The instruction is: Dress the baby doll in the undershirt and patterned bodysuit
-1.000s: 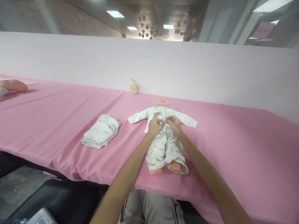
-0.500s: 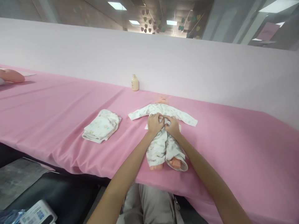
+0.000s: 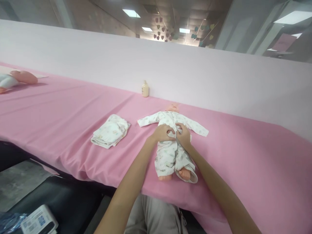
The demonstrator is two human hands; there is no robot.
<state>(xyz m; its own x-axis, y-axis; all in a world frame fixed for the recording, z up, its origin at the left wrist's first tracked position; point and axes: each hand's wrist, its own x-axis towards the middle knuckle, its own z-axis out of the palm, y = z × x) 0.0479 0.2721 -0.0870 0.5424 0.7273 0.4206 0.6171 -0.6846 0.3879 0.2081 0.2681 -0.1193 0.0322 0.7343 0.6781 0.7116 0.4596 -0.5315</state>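
Observation:
A baby doll (image 3: 173,107) lies on its back, dressed in a white long-sleeved baby outfit (image 3: 165,161) with a small print. The sleeves spread to both sides and the doll's bare feet show at the leg openings. My left hand (image 3: 163,132) rests on the front of the outfit at the belly, fingers curled and thumb bent towards them at the middle seam. Just across from it, my right hand (image 3: 184,136) pinches the cloth near the front opening. The exact bit of cloth between the fingertips is too small to make out.
Left of the doll lies a folded white printed cloth (image 3: 110,131). A pump bottle (image 3: 145,89) stands by the white wall. Another doll (image 3: 23,77) lies far left on the pink sheet (image 3: 73,107). A black chair (image 3: 65,198) holding a white device (image 3: 40,221) is below.
My left hand has moved down the front of the outfit, its thumb now lower. My right hand has shifted slightly down as well. The camera view has turned a little left.

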